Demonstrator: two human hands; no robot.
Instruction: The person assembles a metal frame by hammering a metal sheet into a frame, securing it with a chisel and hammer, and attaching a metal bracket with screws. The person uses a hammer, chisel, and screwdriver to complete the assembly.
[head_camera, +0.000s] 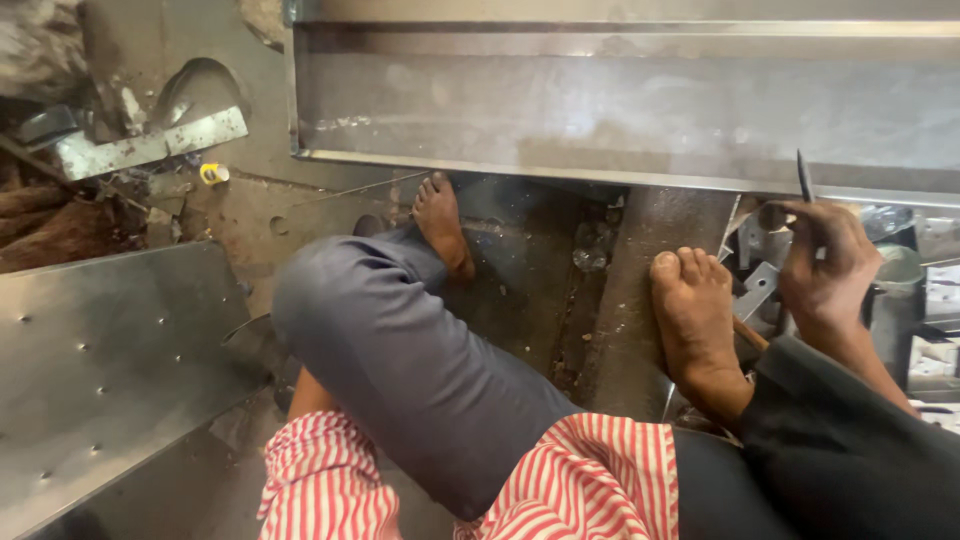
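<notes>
In the head view the person sits on the workshop floor (300, 200) with knees drawn up. The right hand (825, 265) is at the right edge of the picture, closed in a narrow pinch around a thin dark pointed tool (803, 180), perhaps a scriber or pencil. Its tip stands upright, just below the lower lip of the long steel channel (620, 110) that lies across the top of the scene. The left hand is out of view, so its state cannot be told.

As a judgement, the step in hand looks like marking or picking at small parts: the hand hovers over a cluster of small metal brackets (757, 285) beside the right foot (695, 315). A next move would call for a steady tip and a free line to the metal, since the foot and brackets crowd the spot.

The channel is brushed, dull grey sheet steel with a folded edge, smudged and faintly reflective. A flat steel panel (100, 370) at the lower left is smooth and dotted with small rivets or dimples. The floor is dark, greasy and littered with scrap, including a bent strip (150, 145) at the upper left. The left foot (442, 220) rests against the channel's base. A red-and-white striped cloth (590, 470) covers the lap, soft against grey trousers.
</notes>
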